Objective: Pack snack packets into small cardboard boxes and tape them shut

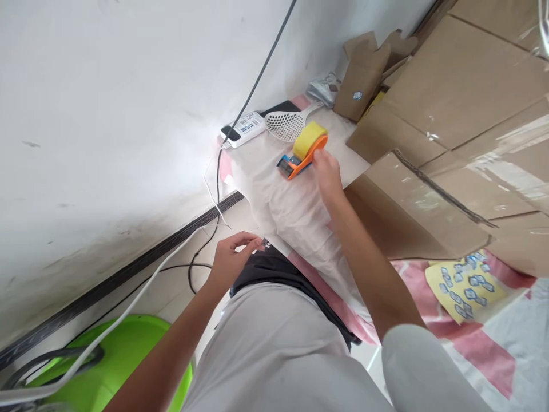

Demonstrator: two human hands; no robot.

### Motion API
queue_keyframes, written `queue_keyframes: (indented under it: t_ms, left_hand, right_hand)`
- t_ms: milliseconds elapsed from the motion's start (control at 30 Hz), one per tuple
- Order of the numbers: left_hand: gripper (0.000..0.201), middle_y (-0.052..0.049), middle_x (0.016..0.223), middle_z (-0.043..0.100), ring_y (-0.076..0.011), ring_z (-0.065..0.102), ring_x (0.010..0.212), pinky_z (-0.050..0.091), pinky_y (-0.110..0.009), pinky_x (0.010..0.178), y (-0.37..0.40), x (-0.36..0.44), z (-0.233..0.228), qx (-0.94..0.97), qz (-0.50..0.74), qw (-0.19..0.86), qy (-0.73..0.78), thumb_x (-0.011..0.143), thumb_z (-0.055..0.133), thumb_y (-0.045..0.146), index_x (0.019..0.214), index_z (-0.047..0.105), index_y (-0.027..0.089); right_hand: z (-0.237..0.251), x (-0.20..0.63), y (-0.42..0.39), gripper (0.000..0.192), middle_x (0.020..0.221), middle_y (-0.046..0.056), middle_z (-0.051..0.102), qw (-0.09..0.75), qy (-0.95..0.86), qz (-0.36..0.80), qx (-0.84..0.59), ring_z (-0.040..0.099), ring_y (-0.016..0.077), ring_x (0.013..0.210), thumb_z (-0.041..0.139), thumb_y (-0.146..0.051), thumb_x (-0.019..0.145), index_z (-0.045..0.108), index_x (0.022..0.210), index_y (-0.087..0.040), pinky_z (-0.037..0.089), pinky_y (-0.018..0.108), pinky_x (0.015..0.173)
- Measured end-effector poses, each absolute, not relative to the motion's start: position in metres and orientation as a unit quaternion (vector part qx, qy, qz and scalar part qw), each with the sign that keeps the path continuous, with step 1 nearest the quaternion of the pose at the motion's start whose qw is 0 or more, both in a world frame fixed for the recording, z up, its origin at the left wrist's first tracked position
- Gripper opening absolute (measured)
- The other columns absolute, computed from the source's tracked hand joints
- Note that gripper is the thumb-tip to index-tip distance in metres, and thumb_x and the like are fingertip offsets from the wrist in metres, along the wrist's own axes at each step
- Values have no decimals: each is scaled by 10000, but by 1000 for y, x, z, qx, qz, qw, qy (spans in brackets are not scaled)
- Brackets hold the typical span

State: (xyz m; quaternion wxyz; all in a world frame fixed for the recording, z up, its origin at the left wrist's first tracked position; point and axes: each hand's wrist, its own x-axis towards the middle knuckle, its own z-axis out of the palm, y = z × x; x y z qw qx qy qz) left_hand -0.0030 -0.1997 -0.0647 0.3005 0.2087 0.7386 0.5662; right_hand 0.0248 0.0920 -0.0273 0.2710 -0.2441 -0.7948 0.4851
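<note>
My right hand reaches forward and grips the handle of an orange tape dispenser with a yellow roll, which rests on a white plastic sheet. My left hand is close to my body, fingers pinched together at the edge of a dark garment on my lap. Whether anything lies between those fingers is too small to tell.
A white slotted scoop and a white power strip lie by the wall. Large cardboard boxes fill the right side. A yellow sticker sheet lies on pink-and-white cloth. A green tub and cables sit at lower left.
</note>
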Motion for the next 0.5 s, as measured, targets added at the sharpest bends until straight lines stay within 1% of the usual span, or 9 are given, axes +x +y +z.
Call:
queue_keyframes:
  t_ms: [33,67,100,133,167,267,333,400,500]
  left_hand:
    - [177,-19,767,768,-182,736,771,586,-299,807,-196,-2,-62,206,569,314,731,849,721,364,800,756,197]
    - [181,-20,767,765,-180,734,757,592,-286,764,-191,-1,-59,206,573,332,721,845,724,369,806,759,195]
    - [185,-19,765,763,-175,729,736,594,-274,724,-187,1,-57,210,574,350,710,841,726,373,813,763,194]
    - [186,-17,758,760,-166,719,705,592,-262,689,-181,4,-54,221,569,370,700,840,726,375,817,767,195]
    - [182,-13,751,758,-152,704,668,585,-249,658,-175,7,-50,238,560,386,693,841,723,371,819,771,197]
    - [152,4,734,756,-105,627,553,538,-212,575,-157,20,-37,307,521,415,680,851,705,338,818,782,212]
    - [142,10,733,760,-93,594,533,513,-197,549,-145,30,-28,348,503,426,667,859,693,323,812,785,226]
    - [143,13,727,761,-91,575,527,501,-191,534,-134,39,-19,373,491,439,654,862,689,326,807,784,235]
    - [156,13,721,760,-91,553,510,486,-188,508,-116,51,-6,401,480,449,638,873,672,328,805,775,233]
  right_hand:
    - [-23,46,74,744,1253,126,670,287,-805,468,-224,610,278,1245,372,-828,911,607,1244,-206,525,442,984]
    - [-20,68,55,663,1316,127,654,282,-831,443,-184,605,278,1278,485,-750,924,589,1295,-210,527,429,1004]
    - [-16,89,36,594,1367,127,638,244,-870,410,-125,603,272,1294,578,-639,940,561,1354,-214,525,421,1027]
    - [-12,107,20,556,1366,125,647,205,-908,359,-71,629,263,1255,636,-532,947,534,1394,-220,529,419,1024]
    - [-9,123,6,532,1316,131,677,205,-931,299,-40,654,264,1198,654,-443,956,513,1414,-211,541,423,990]
    - [0,153,-11,468,1028,106,742,264,-953,147,-14,696,235,934,601,-221,987,471,1434,-171,556,388,813]
    - [8,166,-8,450,887,69,721,310,-945,103,-32,674,208,805,563,-145,987,462,1425,-155,546,357,742]
    - [18,178,-1,435,836,47,703,330,-938,88,-57,660,192,755,548,-105,976,474,1401,-159,547,337,711]
    - [39,202,7,411,826,25,697,328,-933,96,-113,659,175,732,529,-58,959,504,1344,-202,550,310,678]
